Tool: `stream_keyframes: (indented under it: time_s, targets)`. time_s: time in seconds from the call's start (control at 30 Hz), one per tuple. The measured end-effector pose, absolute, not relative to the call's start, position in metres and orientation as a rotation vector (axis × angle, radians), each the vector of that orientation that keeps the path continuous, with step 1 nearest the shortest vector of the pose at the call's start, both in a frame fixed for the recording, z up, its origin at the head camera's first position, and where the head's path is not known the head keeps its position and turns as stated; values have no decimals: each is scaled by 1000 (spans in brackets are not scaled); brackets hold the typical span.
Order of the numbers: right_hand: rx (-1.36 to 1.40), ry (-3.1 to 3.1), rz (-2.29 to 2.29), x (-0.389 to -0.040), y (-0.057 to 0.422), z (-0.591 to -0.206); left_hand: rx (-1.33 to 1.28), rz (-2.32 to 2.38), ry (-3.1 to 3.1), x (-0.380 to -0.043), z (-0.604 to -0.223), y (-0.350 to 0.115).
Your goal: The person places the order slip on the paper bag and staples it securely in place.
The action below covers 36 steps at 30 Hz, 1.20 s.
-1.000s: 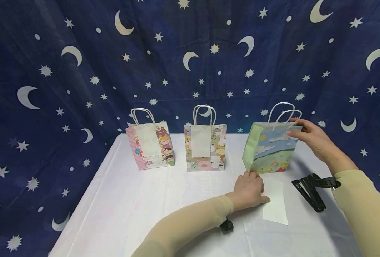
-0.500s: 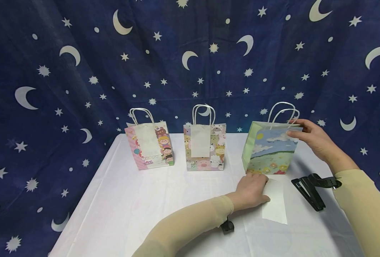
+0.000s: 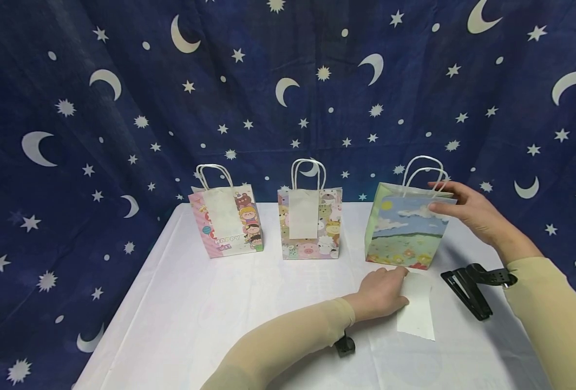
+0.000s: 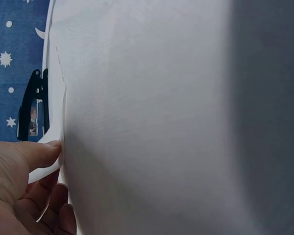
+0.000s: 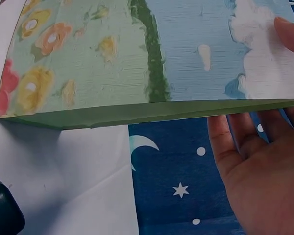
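Observation:
A paper gift bag (image 3: 405, 233) with a sky-and-meadow print and white handles stands at the right of the table. My right hand (image 3: 475, 216) holds its upper right edge, thumb on the printed front and the other fingers behind, as the right wrist view shows. Just in front of the bag lies a small white paper sheet (image 3: 417, 311). Its left edge is pinched between the thumb and fingers of my left hand (image 3: 381, 292); in the left wrist view the paper curls up at the thumb (image 4: 44, 154).
A black stapler (image 3: 465, 292) lies right of the sheet, beside my right wrist. Further left stand a bag with animal faces (image 3: 334, 238) and a pink cartoon bag (image 3: 254, 233), each with a white paper on its front. A starry blue curtain (image 3: 268, 130) hangs behind the table.
The sky-print bag has turned to face forward more and shifted slightly left and nearer, with my right hand moving along. My left hand's fingers have drawn back from the bag's base onto the paper.

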State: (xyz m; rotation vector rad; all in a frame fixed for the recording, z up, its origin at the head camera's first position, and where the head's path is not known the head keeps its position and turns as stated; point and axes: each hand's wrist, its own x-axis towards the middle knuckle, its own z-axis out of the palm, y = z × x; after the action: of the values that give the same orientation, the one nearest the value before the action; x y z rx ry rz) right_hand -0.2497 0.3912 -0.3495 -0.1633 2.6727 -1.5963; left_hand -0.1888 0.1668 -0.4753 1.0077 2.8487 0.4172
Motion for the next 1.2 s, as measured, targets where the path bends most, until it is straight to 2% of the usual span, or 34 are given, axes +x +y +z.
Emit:
stream_keyframes:
  time_s: [0.8,1.2]
  targets:
    - [-143,2747,-1426,-250,390,-348,1024,444,2870,-191,-476,164]
    - [-91,2780,-1365,-249,392,-350,1012,633,2824,-195,-474,157]
